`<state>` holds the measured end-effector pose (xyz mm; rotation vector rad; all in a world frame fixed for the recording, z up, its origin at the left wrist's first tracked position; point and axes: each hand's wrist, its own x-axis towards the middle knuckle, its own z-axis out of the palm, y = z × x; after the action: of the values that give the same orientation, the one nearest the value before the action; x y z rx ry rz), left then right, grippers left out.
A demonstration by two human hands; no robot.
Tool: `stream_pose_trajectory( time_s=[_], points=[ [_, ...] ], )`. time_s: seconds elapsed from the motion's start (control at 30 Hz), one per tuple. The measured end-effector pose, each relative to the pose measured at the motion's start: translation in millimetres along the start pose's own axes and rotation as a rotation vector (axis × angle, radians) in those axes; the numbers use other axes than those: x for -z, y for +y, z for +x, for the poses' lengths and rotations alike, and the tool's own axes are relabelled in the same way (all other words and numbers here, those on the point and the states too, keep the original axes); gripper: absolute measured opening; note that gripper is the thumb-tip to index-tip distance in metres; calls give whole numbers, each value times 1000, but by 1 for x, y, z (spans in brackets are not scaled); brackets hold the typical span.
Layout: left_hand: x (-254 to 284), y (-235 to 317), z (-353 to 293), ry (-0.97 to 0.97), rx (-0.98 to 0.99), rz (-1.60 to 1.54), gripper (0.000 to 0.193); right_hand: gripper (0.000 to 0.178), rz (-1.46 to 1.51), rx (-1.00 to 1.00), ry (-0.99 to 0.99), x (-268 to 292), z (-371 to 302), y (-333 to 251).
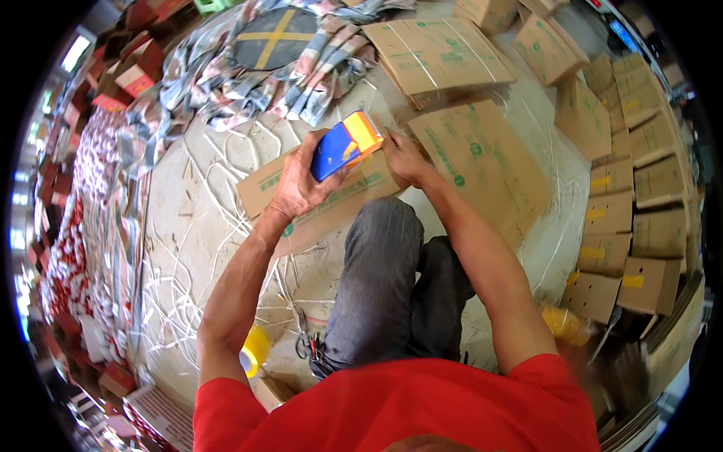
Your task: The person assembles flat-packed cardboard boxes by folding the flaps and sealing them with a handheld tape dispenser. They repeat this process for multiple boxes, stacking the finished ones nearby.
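Both my hands are raised in front of my knees, around a blue, yellow and orange box-shaped object (336, 153); its exact kind is not clear. My left hand (301, 184) grips its left and lower side, with the fingers wrapped round it. At its right end, my right hand (404, 158) is closed with the fingertips against the edge. Below the object lies a long brown cardboard carton (309, 224), partly covered by my hands and forearm. Beside it on the right is a flattened cardboard sheet (482, 162) with green print.
Loose white straps (181, 313) tangle across the floor at left. Yellow tape (256, 350) and scissors (304, 345) lie by my leg. Strapped flat cartons (440, 56) and a crumpled plaid sheet (203, 83) lie ahead. Stacked boxes (608, 215) line the right.
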<state>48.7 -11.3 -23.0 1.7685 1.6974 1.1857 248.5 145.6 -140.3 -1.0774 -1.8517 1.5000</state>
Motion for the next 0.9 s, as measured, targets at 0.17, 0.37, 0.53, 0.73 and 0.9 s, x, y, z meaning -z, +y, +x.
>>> stream_pose_trajectory(
  time_s=[0.17,0.37,0.53,0.73,0.9],
  points=[
    [2,-12,7,-52,-46,90,60,45,-11,-48,-57,-2,-1,-18],
    [14,18,26,-254,199,206,48,44,1,55,40,0,-1,-9],
    [4,24,26,-194,162,150,48,47,-64,4,61,-3,-6,-13],
    [0,40,30,-170,195,152,46,47,-335,272,396,7,-3,-26],
    [5,33,28,-170,139,225,49,61,-20,172,194,8,-22,-80]
  ],
)
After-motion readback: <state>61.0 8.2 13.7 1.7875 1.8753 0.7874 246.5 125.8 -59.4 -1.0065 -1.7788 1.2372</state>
